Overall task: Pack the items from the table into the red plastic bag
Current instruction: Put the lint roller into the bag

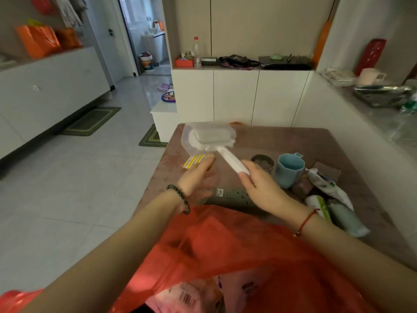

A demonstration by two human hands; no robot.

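Note:
A red plastic bag (225,245) lies open at the near edge of the brown table (282,141), with pink-white packets showing inside it. My right hand (259,186) grips the white handle of a brush (209,136) whose head is wrapped in clear plastic and held above the table. My left hand (196,177) reaches out with straight fingers that touch a yellow striped packet (196,160) on the table. A grey-green perforated box (234,196) lies just beyond the bag.
On the right side of the table stand a blue cup (290,169), a small round tin (262,162), dark sponges (325,175) and several tubes and pouches (331,199). White cabinets (237,96) stand behind the table. A tiled floor lies to the left.

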